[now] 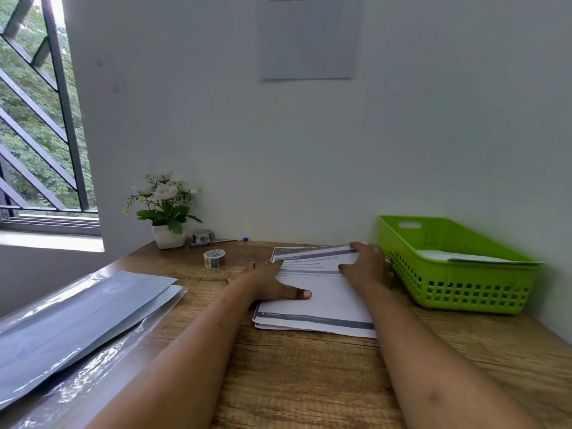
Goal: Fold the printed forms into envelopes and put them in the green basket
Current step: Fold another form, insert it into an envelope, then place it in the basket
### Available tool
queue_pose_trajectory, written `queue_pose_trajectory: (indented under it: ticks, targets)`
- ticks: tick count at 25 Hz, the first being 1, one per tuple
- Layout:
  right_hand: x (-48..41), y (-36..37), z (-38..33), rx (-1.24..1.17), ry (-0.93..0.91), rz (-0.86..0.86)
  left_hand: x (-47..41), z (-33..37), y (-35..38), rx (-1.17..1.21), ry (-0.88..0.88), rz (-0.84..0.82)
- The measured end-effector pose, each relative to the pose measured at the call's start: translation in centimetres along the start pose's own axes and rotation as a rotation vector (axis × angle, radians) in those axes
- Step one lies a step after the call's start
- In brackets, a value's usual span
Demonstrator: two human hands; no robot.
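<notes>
Both hands flat on the stack of printed forms (pixel 325 292), which lies on the wooden table (pixel 309 382) toward its far edge, right of centre. Left hand (pixel 272 281) spread, palm down on the stack's left side, thumb stretched out across the top sheet, fingers running off the paper's left edge onto the wood. Right hand (pixel 366 264) spread too, palm pressing the far right part of the stack, fingertips at the far right corner of the sheets; nothing pinched by either hand. Sheet edges in the stack are slightly offset at the near side. Green basket (pixel 458 274) sits in the far right corner of the table, just beside the right hand, its left wall close to the knuckles; white paper (pixel 470 257) already lies inside it. Grey envelopes (pixel 77 314) in clear plastic wrap lie along the left edge, well apart from the forms. Near the far edge, left of the stack: a tape roll (pixel 214 258), a second tape roll (pixel 202 235) behind it, a pen (pixel 213 242), and a potted white-flower plant (pixel 165 209) at the far left corner. A sheet of paper (pixel 309 38) hangs on the wall above.
</notes>
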State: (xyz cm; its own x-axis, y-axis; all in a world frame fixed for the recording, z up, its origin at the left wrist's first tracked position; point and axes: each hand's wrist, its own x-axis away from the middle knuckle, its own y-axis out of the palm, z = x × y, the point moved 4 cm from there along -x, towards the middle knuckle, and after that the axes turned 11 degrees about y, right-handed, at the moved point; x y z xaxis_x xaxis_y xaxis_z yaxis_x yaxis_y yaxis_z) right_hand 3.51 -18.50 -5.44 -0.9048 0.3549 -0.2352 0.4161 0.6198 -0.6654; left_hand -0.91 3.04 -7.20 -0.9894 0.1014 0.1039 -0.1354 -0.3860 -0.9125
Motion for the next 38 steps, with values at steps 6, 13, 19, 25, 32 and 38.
queue_pose_trajectory:
  ticks: [6, 13, 19, 25, 32, 38]
  targets:
    - [0.7, -2.7, -1.1, -0.663, -0.023, -0.066, 0.6, 0.4, -0.5, 0.126, 0.089, 0.148]
    - [1.9, -7.8, -2.3, -0.886, -0.156, -0.278, 2.4, 2.2, -3.9, 0.634, 0.213, 0.753]
    - [2.8, -9.2, -2.6, -0.882, -0.250, -0.433, 3.3, 3.5, -4.6, 1.043, 0.349, 0.739]
    - [2.8, -9.0, -2.3, -0.990, -0.186, -0.443, 2.8, 2.2, -4.2, 0.966, 0.397, 0.718]
    - [3.1, -9.1, -1.5, -0.664, -0.258, -0.063, 3.6, 3.1, -5.5, 0.901, 0.518, 0.729]
    - [3.2, -9.0, -2.1, -0.449, -0.393, 0.074, 4.8, 2.2, -6.5, 0.228, 0.361, 0.857]
